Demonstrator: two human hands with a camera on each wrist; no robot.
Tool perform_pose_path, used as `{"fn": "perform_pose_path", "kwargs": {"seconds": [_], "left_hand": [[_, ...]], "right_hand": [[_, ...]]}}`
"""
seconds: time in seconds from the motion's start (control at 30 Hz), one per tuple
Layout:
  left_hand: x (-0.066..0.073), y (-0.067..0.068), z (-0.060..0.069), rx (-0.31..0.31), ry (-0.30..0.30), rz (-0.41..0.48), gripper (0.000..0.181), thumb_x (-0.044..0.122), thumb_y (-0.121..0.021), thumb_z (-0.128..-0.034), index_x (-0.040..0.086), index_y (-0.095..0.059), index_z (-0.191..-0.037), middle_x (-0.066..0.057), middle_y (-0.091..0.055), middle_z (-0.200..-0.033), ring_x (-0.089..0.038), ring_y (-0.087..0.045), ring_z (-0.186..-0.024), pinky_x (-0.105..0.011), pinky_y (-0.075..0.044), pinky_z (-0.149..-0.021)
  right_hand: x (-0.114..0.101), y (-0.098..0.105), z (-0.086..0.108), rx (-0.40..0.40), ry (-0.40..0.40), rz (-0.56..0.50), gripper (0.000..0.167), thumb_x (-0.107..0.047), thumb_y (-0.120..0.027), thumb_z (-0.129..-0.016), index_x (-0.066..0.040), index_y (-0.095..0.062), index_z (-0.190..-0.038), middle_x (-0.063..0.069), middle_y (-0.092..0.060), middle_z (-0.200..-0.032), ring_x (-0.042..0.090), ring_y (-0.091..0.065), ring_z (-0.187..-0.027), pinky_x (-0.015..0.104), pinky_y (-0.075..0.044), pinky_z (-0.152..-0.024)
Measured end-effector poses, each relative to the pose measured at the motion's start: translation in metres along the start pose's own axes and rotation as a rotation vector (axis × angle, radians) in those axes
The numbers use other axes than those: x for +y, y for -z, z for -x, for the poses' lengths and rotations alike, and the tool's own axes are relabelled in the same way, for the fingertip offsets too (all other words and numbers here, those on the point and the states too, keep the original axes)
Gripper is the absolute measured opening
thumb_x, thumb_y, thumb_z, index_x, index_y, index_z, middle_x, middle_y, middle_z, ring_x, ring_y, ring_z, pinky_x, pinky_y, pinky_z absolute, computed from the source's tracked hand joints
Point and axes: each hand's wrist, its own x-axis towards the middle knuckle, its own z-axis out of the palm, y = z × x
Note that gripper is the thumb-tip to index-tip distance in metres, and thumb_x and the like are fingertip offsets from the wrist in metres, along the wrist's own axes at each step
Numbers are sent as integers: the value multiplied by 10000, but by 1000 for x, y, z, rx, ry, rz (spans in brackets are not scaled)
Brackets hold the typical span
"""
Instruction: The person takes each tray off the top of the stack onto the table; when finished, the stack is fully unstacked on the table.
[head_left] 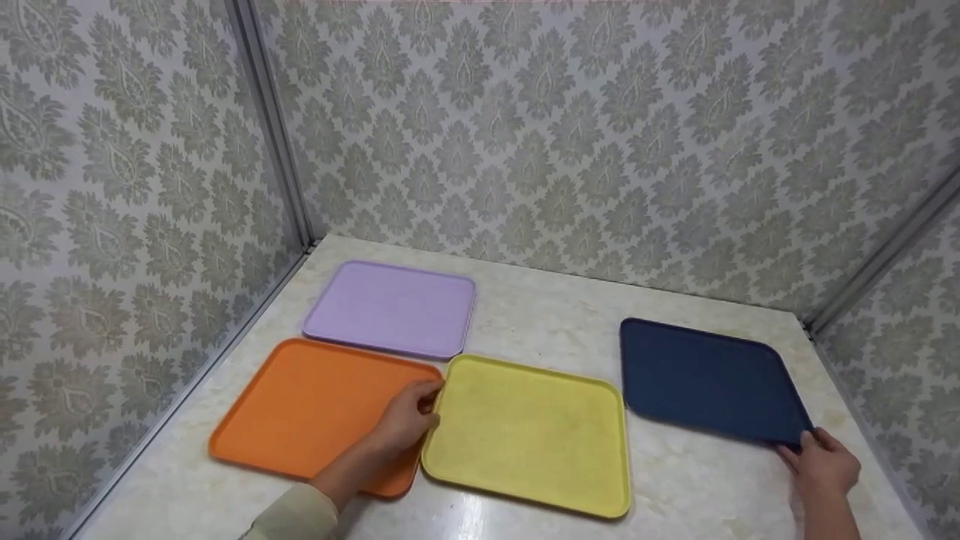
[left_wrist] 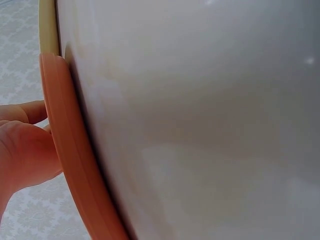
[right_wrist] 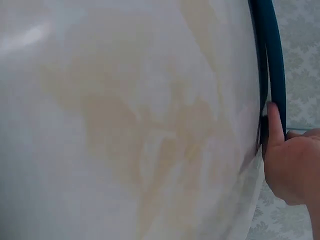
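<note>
An orange tray [head_left: 315, 405] and a yellow tray [head_left: 529, 435] lie side by side on the table. My left hand [head_left: 401, 420] reaches over the orange one, its fingertips and thumb touching the seam between the two rims. In the left wrist view, the left hand [left_wrist: 27, 147] shows behind the orange tray's edge [left_wrist: 75, 150]. At the right, my right hand [head_left: 827, 463] pinches the near right corner of a navy tray [head_left: 709, 379]. The right wrist view has a finger of the right hand [right_wrist: 295, 165] under the navy rim [right_wrist: 275, 60], which stands slightly above the table.
A lilac tray [head_left: 394, 307] lies at the back left, behind the orange one. Patterned wall panels [head_left: 480, 127] enclose the marbled table [head_left: 547, 307] at the back and both sides.
</note>
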Motion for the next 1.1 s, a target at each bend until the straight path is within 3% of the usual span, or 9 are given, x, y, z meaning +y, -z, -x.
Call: {"fn": "perform_pose_path", "kwargs": {"seconds": [0.1, 0.2, 0.3, 0.47, 0.7, 0.77, 0.87, 0.97, 1.1], "left_hand": [[-1, -1, -1, 0, -39, -14, 573, -141, -636, -814, -128, -536, -1378, -263, -558, -1311, -340, -540, -1138, -442, -487, -965], [-1, -2, -3, -10, -56, -26, 566, -142, -643, -813, -143, -536, -1368, -273, -570, -1296, -342, -550, -1124, -450, -493, -959], [0, -3, -4, -20, -31, -19, 565, -135, -649, -824, -133, -533, -1377, -266, -568, -1310, -337, -549, -1133, -469, -489, -976], [2, -2, -5, -39, -22, -7, 576, -131, -650, -826, -142, -515, -1386, -270, -568, -1323, -342, -544, -1159, -484, -478, -999], [7, 0, -7, -11, 79, 97, 491, -43, -653, -923, -98, -534, -1396, -218, -617, -1279, -346, -564, -1184, -447, -485, -1001], [12, 0, -9, 7, 107, 125, 464, -18, -647, -941, -71, -555, -1393, -213, -619, -1285, -346, -567, -1194, -440, -494, -994], [20, 0, -13, 36, 127, 151, 428, 24, -641, -959, -27, -588, -1380, -207, -605, -1318, -344, -556, -1221, -442, -498, -991], [27, 0, -15, 50, 111, 170, 410, 61, -643, -966, -14, -602, -1366, -207, -585, -1335, -356, -526, -1242, -456, -497, -986], [37, -2, -19, 42, 49, 122, 433, 132, -683, -958, 24, -611, -1371, -184, -558, -1376, -388, -473, -1304, -520, -442, -1035]], "right_hand": [[1, -5, 3, 94, 180, 374, 539, -120, -419, -1070, 22, -256, -1564, 247, -292, -1588, 403, -345, -1426, 430, -389, -1108], [2, -6, 5, 134, 275, 585, 518, -91, -421, -1055, 104, -281, -1514, 332, -367, -1492, 476, -336, -1397, 498, -295, -1151], [2, -5, 6, 119, 282, 624, 533, -113, -415, -1055, 119, -269, -1512, 339, -357, -1496, 488, -326, -1394, 516, -287, -1152], [0, -7, 10, 142, 300, 551, 564, -208, -402, -1057, 82, -302, -1531, 323, -327, -1538, 494, -270, -1420, 543, -258, -1161], [-1, -31, 35, 220, 580, 441, 457, -193, -423, -1063, 62, -501, -1435, 318, -481, -1421, 467, -405, -1353, 565, -326, -1109], [-1, -41, 47, 175, 654, 432, 453, -223, -444, -1071, 53, -514, -1424, 297, -508, -1398, 444, -434, -1332, 555, -348, -1087], [-1, -56, 68, 31, 721, 438, 502, -311, -465, -1078, 20, -486, -1455, 248, -514, -1415, 400, -440, -1338, 537, -367, -1057], [0, -71, 86, -135, 736, 473, 580, -415, -461, -1069, -29, -437, -1502, 206, -481, -1468, 359, -417, -1367, 519, -364, -1057], [2, -94, 107, -295, 753, 541, 622, -469, -467, -1057, -63, -405, -1524, 193, -465, -1485, 343, -437, -1349, 527, -369, -1063]]}}
